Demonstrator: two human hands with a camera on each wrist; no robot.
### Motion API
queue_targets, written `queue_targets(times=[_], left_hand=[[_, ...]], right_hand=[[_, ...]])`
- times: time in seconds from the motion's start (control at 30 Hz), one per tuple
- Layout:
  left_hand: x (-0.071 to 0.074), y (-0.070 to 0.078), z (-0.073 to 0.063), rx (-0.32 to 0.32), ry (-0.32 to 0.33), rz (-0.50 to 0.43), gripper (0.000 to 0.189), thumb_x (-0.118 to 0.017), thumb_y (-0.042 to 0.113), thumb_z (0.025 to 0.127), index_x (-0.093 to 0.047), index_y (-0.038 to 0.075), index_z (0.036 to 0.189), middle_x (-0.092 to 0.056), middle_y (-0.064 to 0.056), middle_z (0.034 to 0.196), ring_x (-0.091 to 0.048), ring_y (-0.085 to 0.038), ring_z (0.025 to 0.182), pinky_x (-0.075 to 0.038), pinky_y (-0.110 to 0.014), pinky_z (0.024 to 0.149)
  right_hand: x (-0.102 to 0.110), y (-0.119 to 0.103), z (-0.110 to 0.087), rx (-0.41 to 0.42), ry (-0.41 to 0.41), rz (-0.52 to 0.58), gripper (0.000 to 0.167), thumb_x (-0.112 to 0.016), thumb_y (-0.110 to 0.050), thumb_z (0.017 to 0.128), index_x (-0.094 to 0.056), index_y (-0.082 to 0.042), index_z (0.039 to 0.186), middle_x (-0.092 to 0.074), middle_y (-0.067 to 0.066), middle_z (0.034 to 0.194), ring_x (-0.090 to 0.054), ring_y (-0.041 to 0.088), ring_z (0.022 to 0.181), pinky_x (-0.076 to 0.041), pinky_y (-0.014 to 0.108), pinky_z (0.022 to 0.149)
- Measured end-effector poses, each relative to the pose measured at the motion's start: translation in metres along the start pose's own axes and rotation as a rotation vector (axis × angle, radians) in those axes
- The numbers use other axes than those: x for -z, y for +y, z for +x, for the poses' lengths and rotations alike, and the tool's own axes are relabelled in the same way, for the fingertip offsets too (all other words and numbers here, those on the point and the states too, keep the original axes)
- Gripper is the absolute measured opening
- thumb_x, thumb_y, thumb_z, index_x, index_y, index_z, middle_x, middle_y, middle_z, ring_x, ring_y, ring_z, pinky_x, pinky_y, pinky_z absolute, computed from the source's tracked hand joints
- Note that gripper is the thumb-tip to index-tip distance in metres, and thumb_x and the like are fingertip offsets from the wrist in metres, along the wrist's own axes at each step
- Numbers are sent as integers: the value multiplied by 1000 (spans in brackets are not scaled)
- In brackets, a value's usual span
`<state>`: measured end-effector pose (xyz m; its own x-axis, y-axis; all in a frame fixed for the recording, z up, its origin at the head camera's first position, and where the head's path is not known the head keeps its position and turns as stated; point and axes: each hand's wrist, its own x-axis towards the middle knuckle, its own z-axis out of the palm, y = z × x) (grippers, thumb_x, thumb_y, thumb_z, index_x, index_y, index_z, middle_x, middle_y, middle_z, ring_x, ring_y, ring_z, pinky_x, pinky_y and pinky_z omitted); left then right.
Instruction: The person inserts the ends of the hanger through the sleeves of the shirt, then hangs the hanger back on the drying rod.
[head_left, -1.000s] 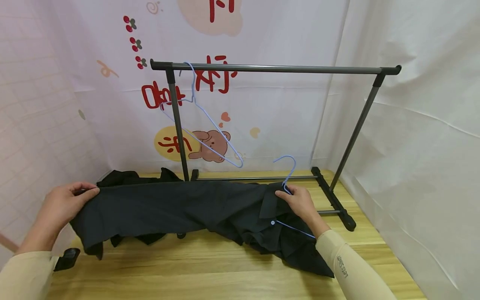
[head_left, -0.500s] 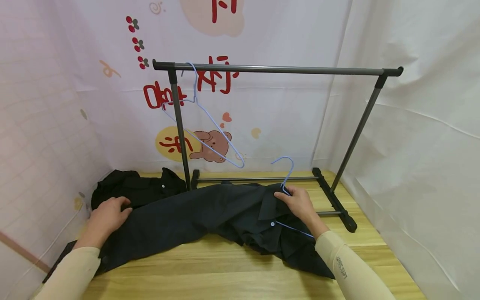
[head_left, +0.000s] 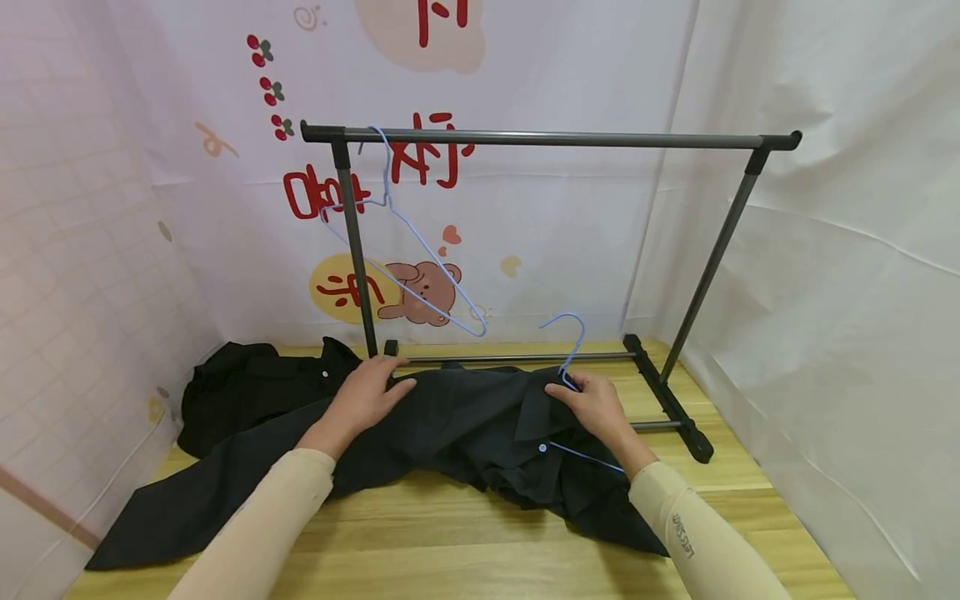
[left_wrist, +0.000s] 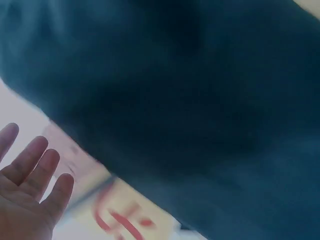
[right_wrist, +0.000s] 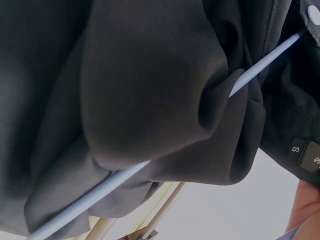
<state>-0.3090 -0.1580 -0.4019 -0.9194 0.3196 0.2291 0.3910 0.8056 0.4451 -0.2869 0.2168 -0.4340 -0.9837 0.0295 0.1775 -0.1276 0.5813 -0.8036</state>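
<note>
L grip [head_left: 362,402], fingers apart, at top edge of blk button-up shirt [head_left: 465,421] on bench [head_left: 450,542]; prob. best to smooth lightly, no tugging. Blue wire hanger [head_left: 578,343] partly inside shirt, neck pinched in R grip [head_left: 597,408]; hold firm or it may slip.

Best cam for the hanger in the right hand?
Head. The hanger shows its hook clear above the right hand, plus a stretch of bar against the shirt. Right wrist: only close-up bar, partly covered by shirt. Left wrist: no hanger visible, mostly dark shirt.
</note>
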Motion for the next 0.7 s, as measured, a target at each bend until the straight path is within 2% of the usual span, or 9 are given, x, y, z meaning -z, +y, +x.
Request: queue_targets(times=[0.1,0.23,0.37,0.47,0.57,0.63,0.7], left_hand=[[-11,25,14,-19,-41,-38,51,-57,35,102,-50,6,143,-49,-18,145,-41,-38,136,-29,-58,110],[-20,38,29,-5,-100,-120,49,-52,32,104,-47,6,146,-50,-16,144,-44,-36,134,-32,-55,109],[-20,33,27,8,-181,-240,36,-56,30,103,-62,9,131,-61,-11,129,-57,-30,118,-44,-50,100],[-17,23,19,-1,-195,-280,23,-60,27,101,-72,13,114,-66,-4,114,-61,-23,104,-48,-45,91],[-17,12,12,-7,-176,-262,14,-64,25,99,-74,15,97,-66,1,89,-59,-16,81,-49,-37,75],[-17,4,8,-9,-175,-236,19,-65,23,98,-71,13,84,-56,3,71,-50,-13,65,-44,-32,64],[-17,-1,5,-17,-178,-188,24,-66,21,97,-66,11,75,-46,2,62,-42,-13,56,-37,-30,58]], right_hand=[[-1,-3,-1,6,-2,10,47,-74,-38,90,-44,-10,67,-31,1,62,-32,20,57,-28,31,58],[-3,-5,-2,22,-6,43,46,-75,-37,89,-46,-10,66,-32,0,63,-32,20,58,-29,31,58],[-6,-5,-1,46,-16,66,45,-76,-37,89,-47,-10,66,-33,0,62,-33,20,57,-29,30,58],[-7,-5,-1,46,-23,65,42,-75,-37,89,-51,-9,68,-34,0,62,-35,20,58,-29,30,58],[-7,-6,-1,38,-20,74,34,-74,-35,90,-60,-10,74,-42,0,64,-42,21,62,-33,31,61],[-7,-8,0,41,-25,80,31,-74,-34,90,-63,-9,76,-46,0,65,-44,22,64,-34,32,62],[-8,-10,0,52,-35,75,31,-74,-33,90,-63,-9,76,-46,0,64,-45,21,63,-35,31,60]])
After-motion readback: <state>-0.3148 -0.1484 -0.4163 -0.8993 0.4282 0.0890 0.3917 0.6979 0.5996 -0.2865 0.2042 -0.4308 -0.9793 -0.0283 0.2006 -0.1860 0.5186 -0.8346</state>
